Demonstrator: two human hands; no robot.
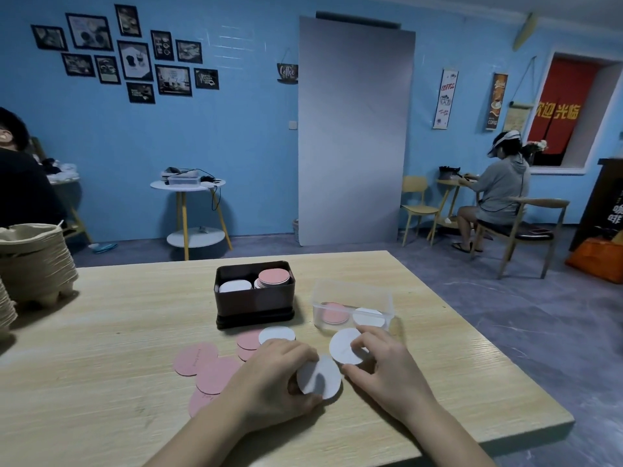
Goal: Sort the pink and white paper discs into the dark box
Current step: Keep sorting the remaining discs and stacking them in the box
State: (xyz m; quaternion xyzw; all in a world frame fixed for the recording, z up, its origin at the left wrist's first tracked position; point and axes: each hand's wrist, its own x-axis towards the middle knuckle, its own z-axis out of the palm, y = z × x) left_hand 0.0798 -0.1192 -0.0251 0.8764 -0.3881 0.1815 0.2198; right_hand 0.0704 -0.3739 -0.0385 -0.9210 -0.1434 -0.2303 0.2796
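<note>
While both hands work at the near edge of the wooden surface (135, 315), the dark box (254, 298) stands just beyond them and serves as the landmark here. Inside it, a stack of white discs (235, 285) fills its left part and a taller stack of pink discs (273, 277) fills its right part. Just to the right of the dark box sits a clear plastic tub (352, 306), holding a pink disc (334, 313) on its left and a white disc (367, 316) on its right.

In front of the dark box, the left hand (269, 379) has its fingers clenched around a white disc (318, 377), held tilted just above the surface. The right hand (387, 362), in front of the tub, pinches another white disc (344, 345) between thumb and fingers. Loose pink discs (209, 365) lie spread on the surface in front of and to the left of the dark box, and one loose white disc (276, 334) lies just before its front wall, overlapping a pink one.
</note>
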